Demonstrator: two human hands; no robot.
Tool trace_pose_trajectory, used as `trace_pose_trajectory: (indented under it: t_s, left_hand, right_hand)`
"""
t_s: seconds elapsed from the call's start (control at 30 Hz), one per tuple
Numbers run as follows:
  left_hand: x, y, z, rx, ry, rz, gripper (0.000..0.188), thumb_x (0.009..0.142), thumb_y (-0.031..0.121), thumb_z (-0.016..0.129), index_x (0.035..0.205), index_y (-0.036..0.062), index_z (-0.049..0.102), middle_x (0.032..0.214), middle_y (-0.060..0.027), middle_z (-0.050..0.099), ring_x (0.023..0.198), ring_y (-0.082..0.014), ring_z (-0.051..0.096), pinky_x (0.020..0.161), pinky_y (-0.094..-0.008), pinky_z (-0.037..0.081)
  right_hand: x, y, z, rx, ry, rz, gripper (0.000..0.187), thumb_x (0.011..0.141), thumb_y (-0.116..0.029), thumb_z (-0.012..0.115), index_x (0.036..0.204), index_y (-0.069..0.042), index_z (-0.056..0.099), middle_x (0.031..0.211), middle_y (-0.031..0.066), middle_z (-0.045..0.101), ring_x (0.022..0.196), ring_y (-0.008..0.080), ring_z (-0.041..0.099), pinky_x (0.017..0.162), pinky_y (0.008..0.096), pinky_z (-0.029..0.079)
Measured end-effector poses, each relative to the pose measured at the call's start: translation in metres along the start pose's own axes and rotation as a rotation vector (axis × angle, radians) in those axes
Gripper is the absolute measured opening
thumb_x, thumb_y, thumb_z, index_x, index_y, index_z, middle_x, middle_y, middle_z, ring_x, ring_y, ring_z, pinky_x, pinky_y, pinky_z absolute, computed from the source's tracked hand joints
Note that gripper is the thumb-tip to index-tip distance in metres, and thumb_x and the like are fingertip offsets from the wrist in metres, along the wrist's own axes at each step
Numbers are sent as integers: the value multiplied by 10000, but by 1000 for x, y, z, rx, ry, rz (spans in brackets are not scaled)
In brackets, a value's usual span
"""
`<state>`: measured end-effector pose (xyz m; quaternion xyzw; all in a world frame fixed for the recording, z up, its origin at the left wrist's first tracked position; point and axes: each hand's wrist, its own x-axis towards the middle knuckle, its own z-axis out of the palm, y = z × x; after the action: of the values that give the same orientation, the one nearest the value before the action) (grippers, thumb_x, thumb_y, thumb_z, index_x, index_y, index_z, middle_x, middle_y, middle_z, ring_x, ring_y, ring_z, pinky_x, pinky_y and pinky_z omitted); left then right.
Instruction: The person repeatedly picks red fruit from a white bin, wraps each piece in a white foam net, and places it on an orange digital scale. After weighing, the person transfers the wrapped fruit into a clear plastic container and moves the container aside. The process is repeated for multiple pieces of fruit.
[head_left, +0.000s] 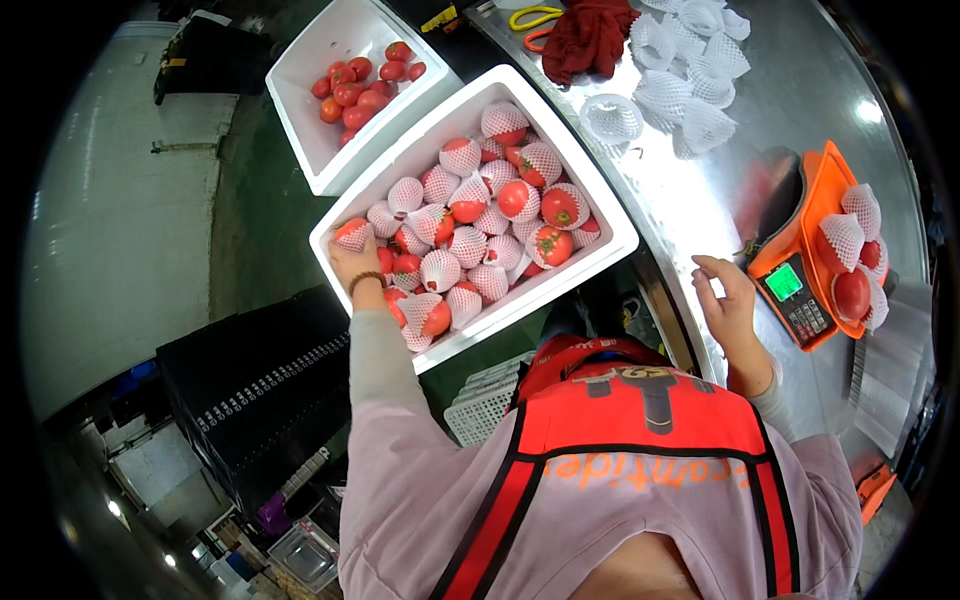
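Observation:
My left hand [352,266] reaches into the near white foam box [480,345] at its left corner, fingers closed round a tomato [352,234] in a white foam net. The box holds many red tomatoes, most of them in such nets; a bare-topped tomato [551,245] lies near its right wall. My right hand [728,300] hovers by the metal table, fingers apart and nothing in them. Just right of it stands an orange scale [790,283] with a lit green display. Several tomatoes [851,294], some netted, rest on the scale's tray.
A second white foam box [300,125] with bare tomatoes stands behind on the left. Loose foam nets [690,75], a dark red cloth [588,38] and yellow-handled scissors [535,17] lie at the table's far end. A white plastic basket [485,405] sits low near my body.

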<state>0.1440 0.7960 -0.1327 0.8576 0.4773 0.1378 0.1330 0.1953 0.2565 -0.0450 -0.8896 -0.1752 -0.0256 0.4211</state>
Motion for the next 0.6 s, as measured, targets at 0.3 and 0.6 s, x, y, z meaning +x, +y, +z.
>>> trace_pose_trajectory:
  t_s: [0.3, 0.6]
  left_hand:
    - [15, 15, -3, -234, -24, -147, 802, 608, 225, 799, 1273, 39, 391, 1190, -199, 510, 1102, -342, 517, 961, -398, 428]
    - [-169, 173, -70, -1123, -307, 631, 862, 642, 51, 782, 1337, 9, 274, 1306, -150, 370, 1182, -253, 447, 987, -366, 399]
  right_hand:
    - [6, -9, 18, 60, -62, 13, 161, 787, -23, 627, 945, -12, 654, 813, 127, 654, 720, 235, 631, 667, 311, 490]
    - [27, -35, 58, 908, -359, 366, 373, 925, -269, 554, 1226, -49, 533, 1031, 54, 621, 923, 133, 583, 793, 277, 468]
